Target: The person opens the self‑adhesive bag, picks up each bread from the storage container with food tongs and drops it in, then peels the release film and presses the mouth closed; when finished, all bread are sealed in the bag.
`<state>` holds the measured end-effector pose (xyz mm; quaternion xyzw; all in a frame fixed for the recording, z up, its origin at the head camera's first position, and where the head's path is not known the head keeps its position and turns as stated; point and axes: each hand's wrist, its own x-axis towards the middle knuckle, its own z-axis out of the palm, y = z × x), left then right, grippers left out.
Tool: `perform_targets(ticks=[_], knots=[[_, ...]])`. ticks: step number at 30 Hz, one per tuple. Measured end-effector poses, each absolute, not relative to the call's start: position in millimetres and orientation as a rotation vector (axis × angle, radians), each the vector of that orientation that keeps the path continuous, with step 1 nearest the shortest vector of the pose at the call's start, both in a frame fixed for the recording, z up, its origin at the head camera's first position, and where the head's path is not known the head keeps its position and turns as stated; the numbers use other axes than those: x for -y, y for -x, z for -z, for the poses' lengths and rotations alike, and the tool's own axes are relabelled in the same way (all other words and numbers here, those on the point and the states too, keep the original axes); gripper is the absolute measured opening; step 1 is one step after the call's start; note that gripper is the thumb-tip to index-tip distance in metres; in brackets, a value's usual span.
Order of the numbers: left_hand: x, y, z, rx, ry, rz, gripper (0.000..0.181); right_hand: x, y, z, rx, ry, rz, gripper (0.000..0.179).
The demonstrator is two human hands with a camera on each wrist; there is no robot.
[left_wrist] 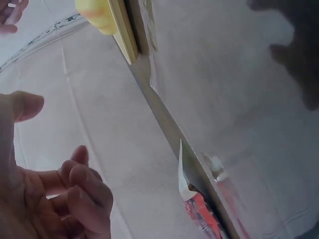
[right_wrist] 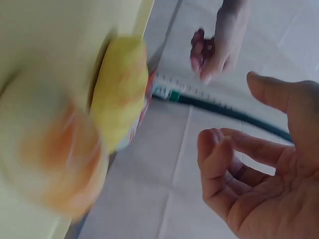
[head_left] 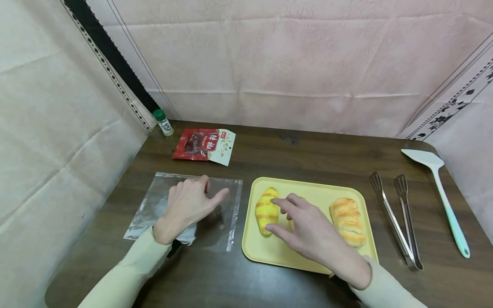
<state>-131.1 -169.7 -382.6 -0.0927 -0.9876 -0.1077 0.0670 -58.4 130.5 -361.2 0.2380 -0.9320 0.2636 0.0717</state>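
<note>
My left hand hovers over a clear plastic bag lying flat on the table, its fingers loosely bent and holding nothing. Over the yellow tray hangs my right hand, thumb and fingers apart, nothing between them. A yellow striped bread roll lies at the tray's left, close to the right fingertips. Toward the tray's right sits a golden-brown bread. Another bread is mostly hidden under the right hand; the right wrist view shows a rounded browned bread up close, blurred.
Right of the tray lie metal tongs and a spatula with a mint-green handle. Behind the bag is a red and white food packet. A green-capped bottle stands at the back left corner, against the cloth-covered walls.
</note>
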Motion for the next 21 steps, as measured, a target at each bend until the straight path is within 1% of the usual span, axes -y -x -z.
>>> perform_targets(ticks=[3, 9, 16, 21], knots=[[172, 131, 384, 3.013, 0.277, 0.326, 0.056, -110, 60, 364, 2.816, -0.764, -0.784, 0.045], [167, 130, 390, 3.152, 0.284, 0.332, 0.059, -71, 66, 373, 2.919, -0.839, -0.766, 0.042], [158, 131, 401, 3.320, 0.327, 0.253, 0.073, -37, 72, 387, 2.963, -0.881, -0.588, 0.024], [158, 136, 406, 3.414, 0.343, 0.197, 0.071, -23, 75, 394, 3.019, -0.870, -0.462, 0.013]])
